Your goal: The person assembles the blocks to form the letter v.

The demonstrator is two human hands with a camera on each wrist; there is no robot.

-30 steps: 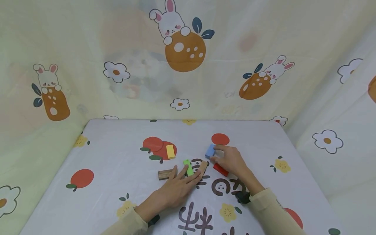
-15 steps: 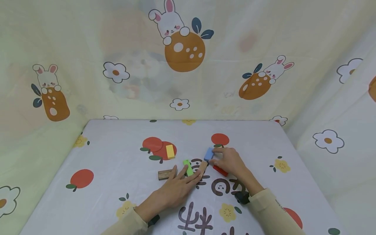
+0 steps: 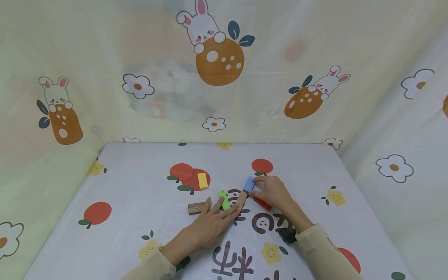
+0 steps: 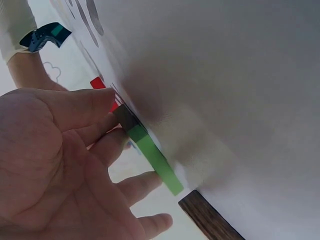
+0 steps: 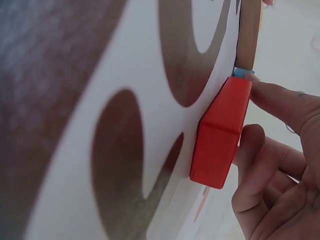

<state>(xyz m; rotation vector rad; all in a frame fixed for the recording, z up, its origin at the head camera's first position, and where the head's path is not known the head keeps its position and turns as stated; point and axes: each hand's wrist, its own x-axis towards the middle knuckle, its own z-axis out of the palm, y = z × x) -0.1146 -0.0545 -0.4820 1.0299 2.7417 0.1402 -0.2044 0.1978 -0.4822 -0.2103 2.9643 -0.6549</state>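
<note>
My right hand (image 3: 274,192) pinches a blue block (image 3: 249,184) by its right side with thumb and index finger. The blue block's near end meets the far end of a tan wooden block (image 3: 242,198), so the two form a slanting line. At that tan block's near end, my left hand (image 3: 210,227) holds it between thumb and index finger, its other fingers spread. A green block (image 3: 224,199) lies by the left fingertips, its near end angled toward the tan one. Just below the right hand sits a red block (image 5: 217,135), partly covered in the head view.
A dark brown wooden block (image 3: 196,208) lies left of the left fingers. Farther back, a yellow block (image 3: 202,181) rests on a printed red fruit. The patterned white tablecloth (image 3: 140,186) covers the table, with a printed curtain (image 3: 168,109) behind.
The right hand has drawn the blue block slightly left and nearer, bringing its end against the tan block. The left hand has stayed in place.
</note>
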